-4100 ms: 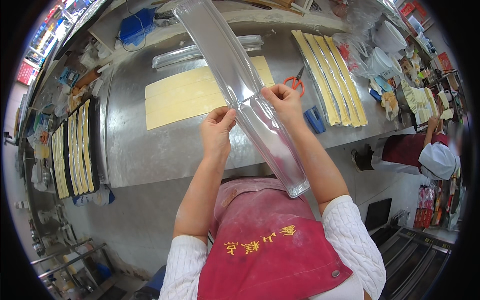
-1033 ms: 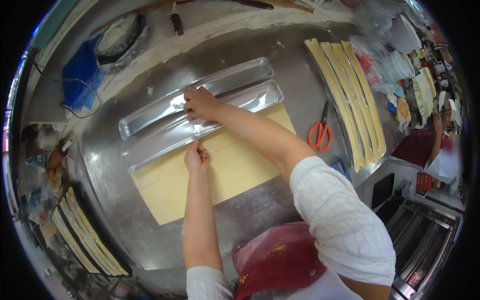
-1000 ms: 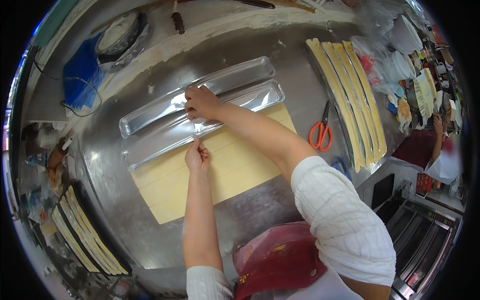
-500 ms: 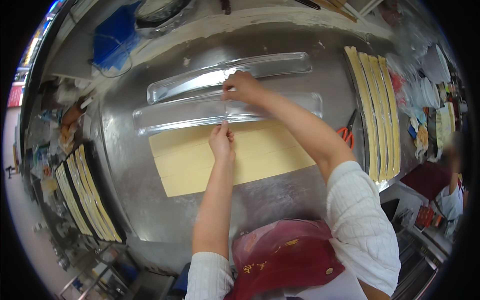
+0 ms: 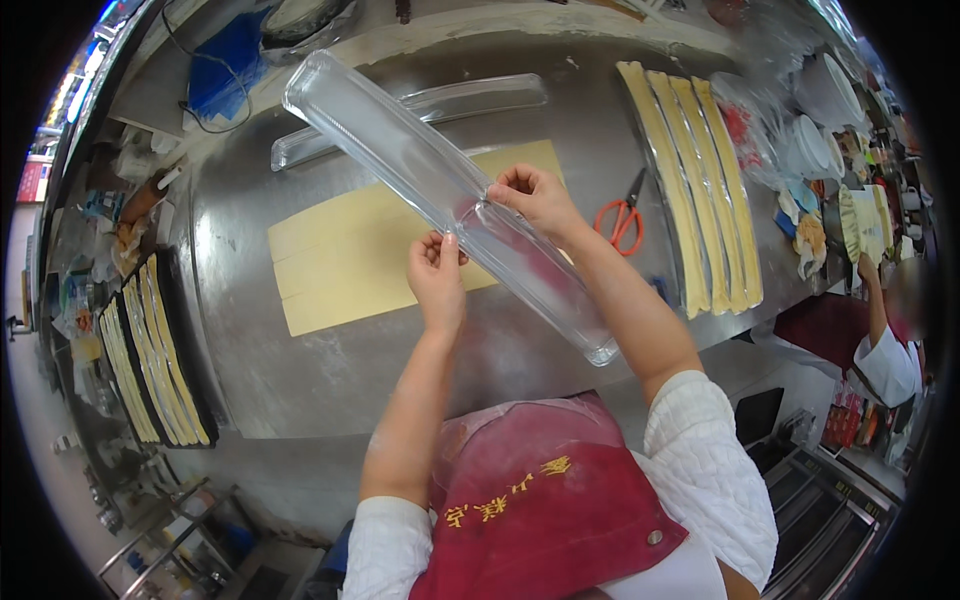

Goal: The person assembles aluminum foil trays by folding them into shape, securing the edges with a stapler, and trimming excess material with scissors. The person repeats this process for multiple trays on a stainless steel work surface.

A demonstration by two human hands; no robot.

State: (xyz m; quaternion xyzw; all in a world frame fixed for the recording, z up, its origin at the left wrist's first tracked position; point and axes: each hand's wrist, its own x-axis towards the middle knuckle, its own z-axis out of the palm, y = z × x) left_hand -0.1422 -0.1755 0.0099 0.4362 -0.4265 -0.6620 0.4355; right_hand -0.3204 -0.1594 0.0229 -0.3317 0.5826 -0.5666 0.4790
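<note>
A long, narrow, shiny foil tray (image 5: 385, 150) with ridged rims slants over the table, raised above it. It has two long sections that meet at its middle. My left hand (image 5: 438, 272) pinches the near edge at this middle; my right hand (image 5: 535, 200) grips the other edge, thumb and fingers closed. Under the tray lies a flat pale-yellow dough sheet (image 5: 335, 270) with faint cut lines, partly hidden by the tray and my hands. A second foil tray (image 5: 480, 97) rests on the table behind, its middle covered by the raised one.
Orange-handled scissors (image 5: 622, 222) lie right of the dough. Filled long trays with dough strips (image 5: 690, 190) stand at the right, more dough strips (image 5: 160, 350) on dark trays at the left. White bowls (image 5: 815, 140) and plastic bags crowd the far right. A co-worker (image 5: 880, 340) stands beyond.
The nearer foil tray has been lifted off the table and turned, its right end swinging toward me. Both hands have moved with it, and my view has shifted.
</note>
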